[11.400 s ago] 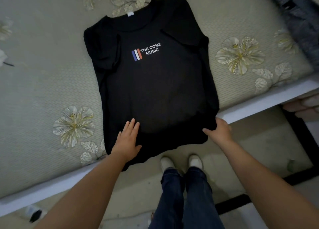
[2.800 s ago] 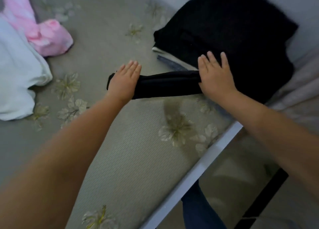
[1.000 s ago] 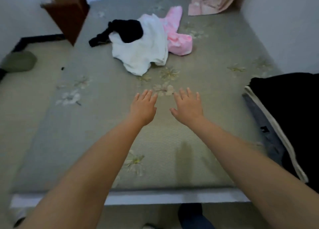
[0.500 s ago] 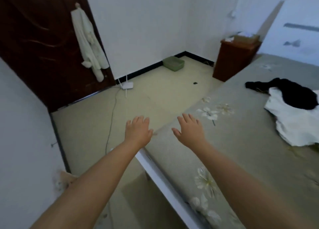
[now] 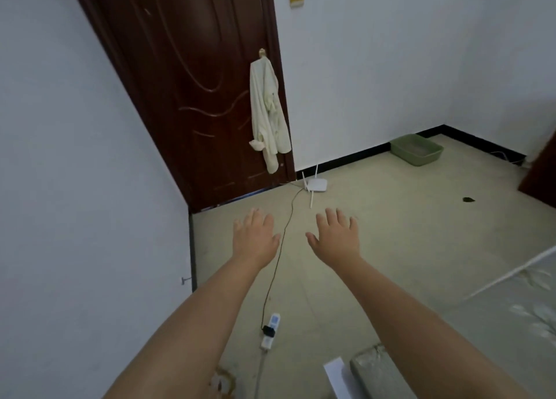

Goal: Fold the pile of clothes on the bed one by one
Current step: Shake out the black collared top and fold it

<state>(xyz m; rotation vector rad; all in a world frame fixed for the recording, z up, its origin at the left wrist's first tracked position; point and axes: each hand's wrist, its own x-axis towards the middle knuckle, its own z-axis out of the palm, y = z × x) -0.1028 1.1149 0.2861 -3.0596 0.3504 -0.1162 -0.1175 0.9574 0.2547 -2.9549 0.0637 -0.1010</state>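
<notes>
My left hand (image 5: pixel 255 238) and my right hand (image 5: pixel 336 238) are stretched out in front of me over the floor, palms down, fingers straight and spread, holding nothing. The camera faces the room's door and floor. Only a corner of the bed (image 5: pixel 511 314) with its grey floral cover shows at the lower right. No pile of clothes and no folded stack is in view.
A dark wooden door (image 5: pixel 186 82) with a cream garment (image 5: pixel 269 118) on its hook stands ahead. A white router (image 5: pixel 316 185), a cable, a power strip (image 5: pixel 270 332) and a green basin (image 5: pixel 416 149) lie on the floor. A white wall (image 5: pixel 75 218) is close on my left.
The view has swung left, away from the bed and the clothes pile toward the door and floor. Both hands stay outstretched and empty, now over the floor instead of the bed edge.
</notes>
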